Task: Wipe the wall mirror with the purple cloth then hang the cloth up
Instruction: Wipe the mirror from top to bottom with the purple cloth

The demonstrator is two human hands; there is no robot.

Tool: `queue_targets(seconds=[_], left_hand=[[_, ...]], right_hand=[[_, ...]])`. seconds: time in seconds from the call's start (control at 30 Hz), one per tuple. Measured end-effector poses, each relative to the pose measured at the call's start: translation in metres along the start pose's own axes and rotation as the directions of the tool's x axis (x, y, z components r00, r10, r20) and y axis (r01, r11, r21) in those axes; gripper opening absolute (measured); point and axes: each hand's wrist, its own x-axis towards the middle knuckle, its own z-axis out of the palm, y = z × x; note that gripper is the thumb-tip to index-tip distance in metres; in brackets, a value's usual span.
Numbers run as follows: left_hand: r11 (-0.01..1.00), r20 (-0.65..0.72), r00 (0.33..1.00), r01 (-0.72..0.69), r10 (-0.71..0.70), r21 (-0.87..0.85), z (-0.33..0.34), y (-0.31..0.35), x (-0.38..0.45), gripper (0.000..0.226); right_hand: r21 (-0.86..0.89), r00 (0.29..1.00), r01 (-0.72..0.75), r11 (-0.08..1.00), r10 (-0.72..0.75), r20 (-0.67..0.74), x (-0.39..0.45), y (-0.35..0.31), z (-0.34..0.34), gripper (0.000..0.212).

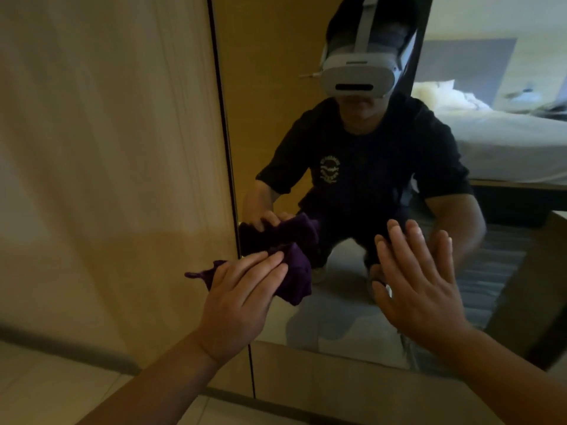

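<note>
- The wall mirror (352,317) is a tall pane with a thin dark edge, set flush beside a pale wood panel (107,148) and reaching almost to the floor.
- The purple cloth (294,271) is bunched and crumpled against the glass near the mirror's left edge, low down, one corner trailing left over the wood.

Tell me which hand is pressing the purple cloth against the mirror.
The left hand: its straight fingers press the purple cloth to the mirror near its left edge. The right hand lies flat and bare on the glass.
</note>
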Motion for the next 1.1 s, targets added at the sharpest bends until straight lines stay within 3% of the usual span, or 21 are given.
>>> queue_targets(seconds=[0.2, 0.37, 0.53, 0.67, 0.77, 1.0, 1.1], left_hand=[[0.999, -0.141, 0.989, -0.031, 0.032, 0.012, 0.020, -0.010, 0.031, 0.042], [0.983, -0.240, 0.953, -0.181, 0.182, 0.027, 0.036, -0.005, 0.073, 0.035], [0.964, -0.190, 0.945, -0.261, 0.267, 0.054, 0.070, 0.000, 0.042, 0.038], [0.905, 0.150, 0.898, -0.423, 0.414, 0.038, 0.102, 0.007, -0.084, 0.043], [0.908, 0.307, 0.865, -0.419, 0.398, 0.003, 0.115, 0.017, -0.145, 0.049], [0.930, 0.321, 0.872, -0.342, 0.368, -0.136, 0.091, 0.026, -0.112, 0.031], [0.959, 0.196, 0.943, -0.246, 0.270, -0.138, 0.072, 0.028, -0.060, 0.028]], right_hand=[[-0.034, 0.998, -0.039, 0.999, 0.037, -0.046, -0.003, -0.004, 0.016, 0.059], [-0.077, 0.995, -0.011, 0.997, 0.004, -0.097, -0.005, 0.000, 0.022, 0.062], [-0.037, 0.993, -0.030, 0.999, 0.025, -0.119, -0.007, -0.001, 0.025, 0.064], [-0.026, 0.988, -0.031, 0.999, 0.026, -0.154, -0.005, -0.001, 0.025, 0.065], [-0.022, 0.983, -0.039, 0.999, 0.035, -0.178, -0.003, -0.004, 0.027, 0.063], [0.044, 0.992, -0.031, 0.999, 0.036, -0.120, -0.002, -0.002, 0.014, 0.059], [0.155, 0.998, 0.009, 0.988, 0.000, -0.061, -0.005, 0.007, -0.002, 0.058]])
